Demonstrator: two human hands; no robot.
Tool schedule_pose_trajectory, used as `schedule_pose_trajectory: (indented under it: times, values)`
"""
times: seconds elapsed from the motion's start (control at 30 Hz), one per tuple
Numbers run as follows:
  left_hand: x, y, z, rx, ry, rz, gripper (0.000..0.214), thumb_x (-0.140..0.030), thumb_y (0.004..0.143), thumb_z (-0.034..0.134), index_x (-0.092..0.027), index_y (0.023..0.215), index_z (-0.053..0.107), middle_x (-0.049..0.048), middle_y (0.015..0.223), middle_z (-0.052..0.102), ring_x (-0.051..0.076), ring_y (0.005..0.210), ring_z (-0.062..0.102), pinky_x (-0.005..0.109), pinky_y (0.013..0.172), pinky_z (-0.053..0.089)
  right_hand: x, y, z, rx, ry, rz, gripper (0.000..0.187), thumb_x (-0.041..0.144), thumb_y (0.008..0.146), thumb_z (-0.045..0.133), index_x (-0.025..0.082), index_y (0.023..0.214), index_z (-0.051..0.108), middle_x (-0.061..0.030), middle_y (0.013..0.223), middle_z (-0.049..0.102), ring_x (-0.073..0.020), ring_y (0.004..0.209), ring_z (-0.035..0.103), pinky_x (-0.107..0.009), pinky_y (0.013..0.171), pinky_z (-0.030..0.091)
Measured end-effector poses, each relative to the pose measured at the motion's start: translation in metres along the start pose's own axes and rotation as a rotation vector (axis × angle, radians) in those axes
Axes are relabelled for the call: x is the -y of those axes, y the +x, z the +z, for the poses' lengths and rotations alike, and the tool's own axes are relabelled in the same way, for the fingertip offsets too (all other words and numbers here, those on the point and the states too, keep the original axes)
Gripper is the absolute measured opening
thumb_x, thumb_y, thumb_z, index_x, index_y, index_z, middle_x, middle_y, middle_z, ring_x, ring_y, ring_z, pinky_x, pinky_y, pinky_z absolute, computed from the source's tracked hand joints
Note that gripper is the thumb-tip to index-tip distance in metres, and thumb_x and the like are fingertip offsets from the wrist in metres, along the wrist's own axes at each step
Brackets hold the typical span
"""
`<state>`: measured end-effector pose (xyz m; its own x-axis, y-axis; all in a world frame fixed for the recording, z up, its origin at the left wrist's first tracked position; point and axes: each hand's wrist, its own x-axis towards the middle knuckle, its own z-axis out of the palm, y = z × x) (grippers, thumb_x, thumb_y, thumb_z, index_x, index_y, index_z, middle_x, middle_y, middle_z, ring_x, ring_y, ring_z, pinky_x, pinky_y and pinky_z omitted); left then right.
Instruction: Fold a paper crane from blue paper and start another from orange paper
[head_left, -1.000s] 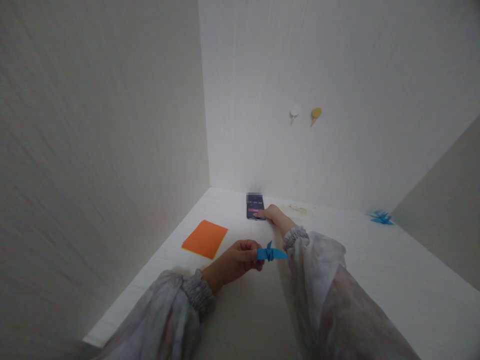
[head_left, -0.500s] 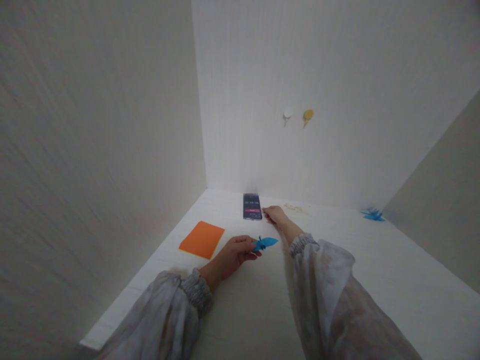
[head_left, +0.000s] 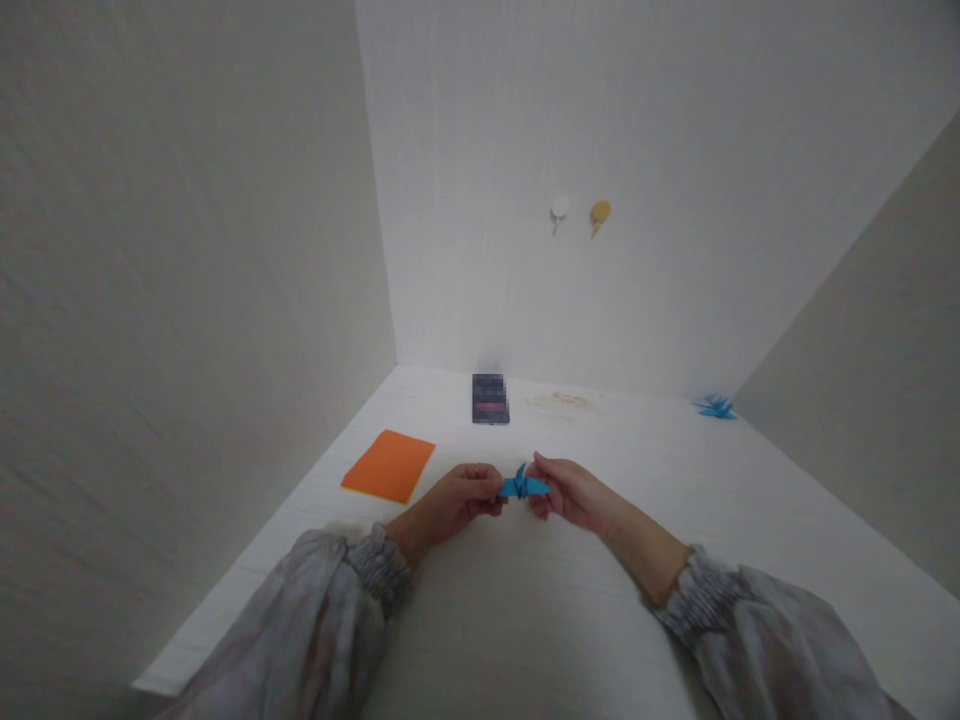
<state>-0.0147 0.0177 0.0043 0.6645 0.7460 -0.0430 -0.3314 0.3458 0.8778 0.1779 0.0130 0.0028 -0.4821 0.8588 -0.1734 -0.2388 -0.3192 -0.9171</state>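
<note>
A small blue origami crane (head_left: 520, 485) is held level above the white table, its wings spread sideways and a pointed part standing up in the middle. My left hand (head_left: 472, 492), with a ring on one finger, pinches the tip of its left wing. My right hand (head_left: 561, 488) is at the other wing, with thumb and fingers apart around it; the wing tip overlaps the fingers, and I cannot tell whether they touch.
Orange square paper (head_left: 388, 466) lies to the left on the white table (head_left: 480, 620). A phone (head_left: 490, 400) leans near the back wall. Several blue folded cranes (head_left: 716, 406) sit in the far right corner. White (head_left: 559, 212) and yellow hooks (head_left: 600, 216) are on the wall.
My right hand has come back from beside the phone to the crane's right wing. The crane has turned slightly in my left hand, which keeps its pinch. The view has shifted a little.
</note>
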Motion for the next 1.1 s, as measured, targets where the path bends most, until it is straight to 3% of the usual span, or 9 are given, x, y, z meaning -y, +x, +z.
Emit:
schedule_pose_trajectory:
  times: [0.3, 0.57, 0.73, 0.9, 1.1]
  values:
    - [0.004, 0.001, -0.004, -0.01, 0.038, 0.014, 0.029, -0.03, 0.058, 0.07, -0.012, 0.058, 0.048, -0.0018, 0.055, 0.051, 0.006, 0.048, 0.046, 0.019, 0.05, 0.032, -0.002, -0.008, 0.006, 0.154, 0.058, -0.047, 0.023, 0.034, 0.073, 0.06, 0.013, 0.066, 0.052, 0.0011, 0.053, 0.053, -0.0072, 0.041, 0.046, -0.02, 0.039, 0.032]
    - [-0.001, -0.002, 0.008, 0.011, -0.075, 0.066, 0.042, -0.038, 0.051, 0.073, -0.014, 0.052, 0.038, -0.0057, 0.053, 0.041, 0.003, 0.044, 0.038, 0.019, 0.045, 0.026, -0.006, -0.008, 0.012, 0.236, 0.169, -0.114, 0.023, 0.031, 0.069, 0.065, 0.015, 0.063, 0.049, 0.0031, 0.049, 0.05, -0.0059, 0.039, 0.04, -0.019, 0.04, 0.024]
    - [0.003, 0.0, 0.004, 0.048, -0.056, 0.093, 0.038, -0.04, 0.053, 0.072, -0.013, 0.055, 0.045, -0.0045, 0.052, 0.045, 0.005, 0.046, 0.043, 0.019, 0.046, 0.028, -0.001, -0.011, 0.017, 0.231, 0.224, -0.125, 0.028, 0.031, 0.065, 0.067, 0.016, 0.059, 0.045, 0.0039, 0.047, 0.048, -0.0055, 0.039, 0.037, -0.019, 0.039, 0.021]
    - [0.004, 0.002, -0.001, 0.06, -0.005, 0.055, 0.037, -0.039, 0.055, 0.072, -0.01, 0.071, 0.057, 0.0039, 0.07, 0.059, 0.008, 0.057, 0.052, 0.022, 0.058, 0.036, 0.001, -0.011, 0.016, 0.203, 0.235, -0.147, 0.027, 0.032, 0.067, 0.065, 0.016, 0.058, 0.044, 0.0044, 0.046, 0.047, -0.0057, 0.038, 0.038, -0.019, 0.039, 0.021]
    - [0.003, 0.002, -0.001, 0.04, 0.008, 0.037, 0.023, -0.025, 0.061, 0.071, -0.011, 0.076, 0.059, 0.0002, 0.063, 0.057, 0.008, 0.054, 0.052, 0.022, 0.058, 0.036, 0.001, -0.01, 0.017, 0.191, 0.237, -0.115, 0.026, 0.03, 0.066, 0.065, 0.015, 0.057, 0.046, 0.004, 0.044, 0.047, -0.0059, 0.037, 0.038, -0.02, 0.038, 0.021]
